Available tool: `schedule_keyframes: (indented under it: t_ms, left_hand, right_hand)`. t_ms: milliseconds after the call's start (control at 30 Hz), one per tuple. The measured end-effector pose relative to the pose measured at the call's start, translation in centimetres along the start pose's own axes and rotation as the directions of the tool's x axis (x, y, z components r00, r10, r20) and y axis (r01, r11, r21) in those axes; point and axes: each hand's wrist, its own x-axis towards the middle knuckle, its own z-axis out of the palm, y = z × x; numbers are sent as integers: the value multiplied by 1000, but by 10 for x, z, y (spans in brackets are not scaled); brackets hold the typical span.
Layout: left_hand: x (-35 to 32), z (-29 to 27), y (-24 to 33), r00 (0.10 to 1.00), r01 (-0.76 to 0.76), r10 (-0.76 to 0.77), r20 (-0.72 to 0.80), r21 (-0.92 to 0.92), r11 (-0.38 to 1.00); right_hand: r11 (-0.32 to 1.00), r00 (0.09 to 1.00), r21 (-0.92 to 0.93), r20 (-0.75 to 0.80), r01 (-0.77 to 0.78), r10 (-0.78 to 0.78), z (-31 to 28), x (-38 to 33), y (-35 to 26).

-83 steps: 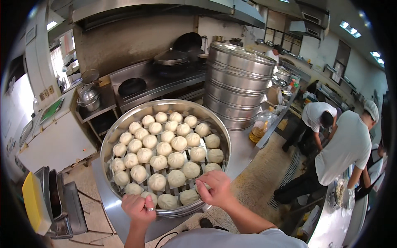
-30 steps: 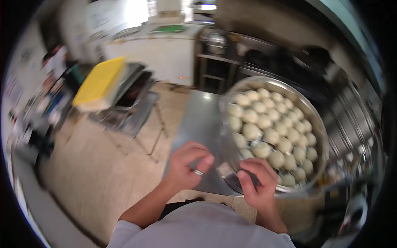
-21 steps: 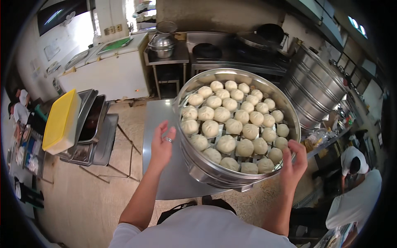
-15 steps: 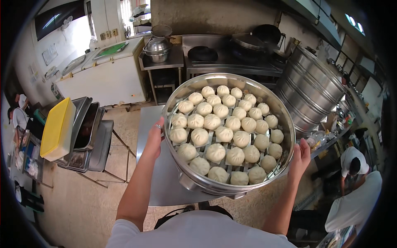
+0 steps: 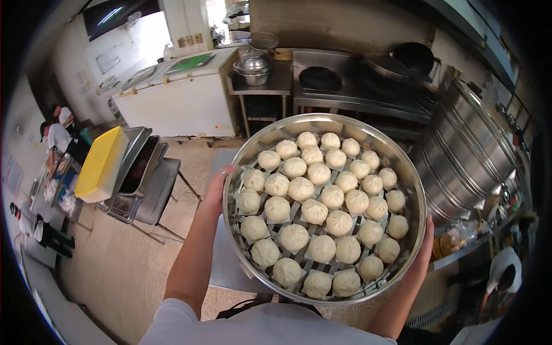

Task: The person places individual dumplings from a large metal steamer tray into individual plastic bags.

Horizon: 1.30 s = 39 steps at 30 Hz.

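A large round metal steamer tray [image 5: 325, 119] is held up in front of my body, close to level. Pale pleated buns [image 5: 314, 211], each on a small square of paper, fill its slatted base in rough rings. My left hand [image 5: 220, 185] grips the tray's left rim, a ring showing on one finger. On the right side my right hand [image 5: 424, 244] holds the wall, its fingers partly hidden behind it. Beneath the tray a grey metal table [image 5: 224, 253] shows at the left.
Tall stacked metal steamers [image 5: 466, 149] stand close at the right. A stove counter [image 5: 356, 106] and a white chest freezer [image 5: 178, 109] line the back. At left, a yellow-lidded container [image 5: 100, 164] and metal trays rest on a stand. Co-workers [image 5: 506, 273] are at the right and far left.
The tray has come nearer to me and looks bigger, with both hands still on it. My right hand now lies closer along its wall. The room has shifted rightward in view.
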Motion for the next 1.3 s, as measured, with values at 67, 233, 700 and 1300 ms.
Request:
schedule_keyframes:
  t_ms: [67, 233, 700, 1300]
  left_hand:
    - [2, -5, -1, 997, 68, -68, -24, -32, 997]
    - [-7, 24, 4, 995, 69, -70, -71, -22, 997]
    - [-177, 4, 33, 882, -363, 364, -300, 63, 930]
    - [-479, -100, 39, 739, -431, 435, -514, 135, 892]
  right_hand:
    - [999, 1000, 49, -27, 9, -8, 34, -14, 0]
    - [999, 997, 33, -60, 43, -41, 3, 3, 4]
    - [992, 996, 109, 59, 62, -69, 63, -70, -9]
    - [975, 967, -215, 230, -61, 111, 86, -157, 148]
